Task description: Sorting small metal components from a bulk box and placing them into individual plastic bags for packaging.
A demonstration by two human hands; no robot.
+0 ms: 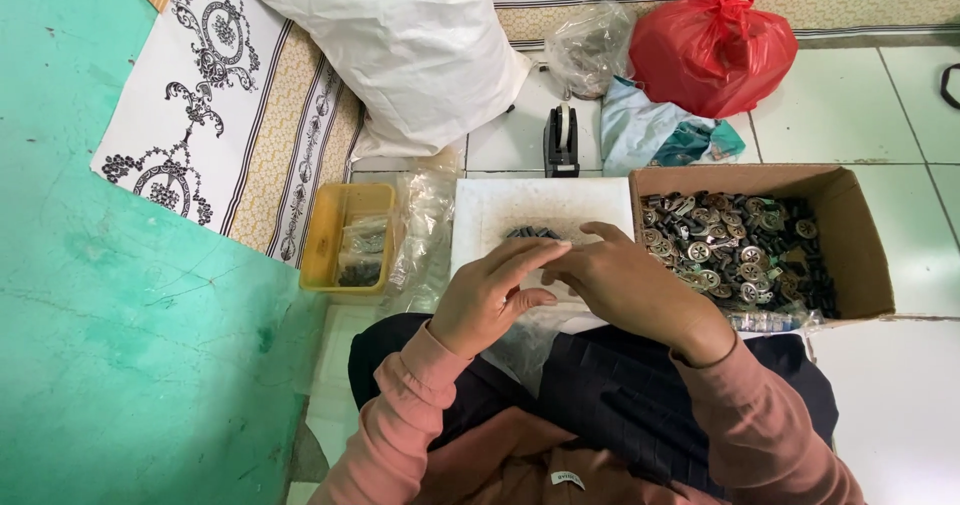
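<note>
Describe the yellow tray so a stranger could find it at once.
Start at the white board on the floor before the hands. Just left, past crinkled clear plastic, sits the yellow tray. It is the only yellow container, shallow, with small dark parts inside.

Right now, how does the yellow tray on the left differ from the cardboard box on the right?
The yellow tray is plastic-looking, shallow and small; the cardboard box is brown, deeper and clearly larger. The tray holds only a few clear bags with some dark bits, while the box is heaped with round metal parts and dark pieces. The tray sits apart from the hands; the box lies right beside the right hand. Both are open-topped, rectangular and rest on the floor.
</note>
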